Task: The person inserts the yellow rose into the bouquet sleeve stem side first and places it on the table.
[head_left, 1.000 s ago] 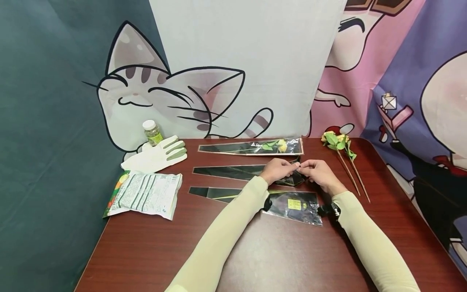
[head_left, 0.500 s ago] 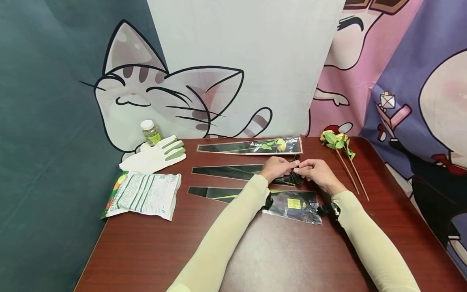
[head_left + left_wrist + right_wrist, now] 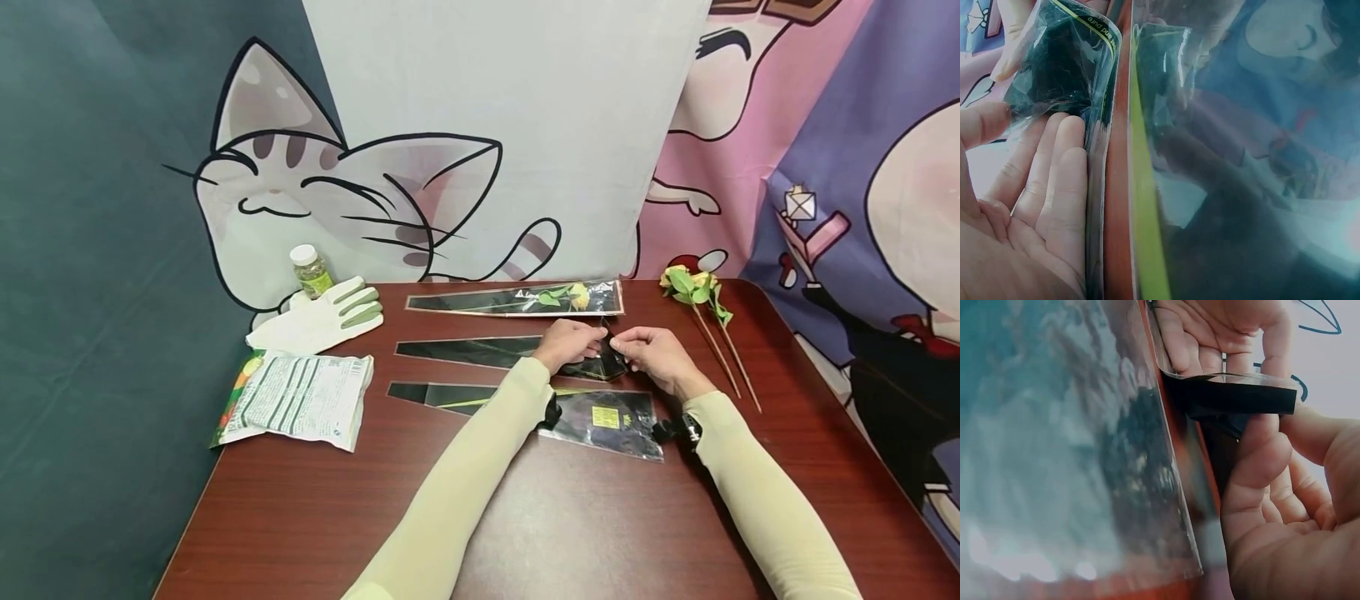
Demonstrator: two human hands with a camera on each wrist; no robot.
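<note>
- Your left hand (image 3: 567, 345) and right hand (image 3: 662, 360) have drawn slightly apart; each pinches the wide end of the middle sleeve (image 3: 457, 352), between the other two.
- Your far sleeve (image 3: 468, 303) holds a yellow rose (image 3: 579, 297).
- Your near sleeve (image 3: 566, 423) bears a yellow label (image 3: 605, 418).
- The lidded jar (image 3: 313, 275) holds something greenish, contents unclear.
</note>
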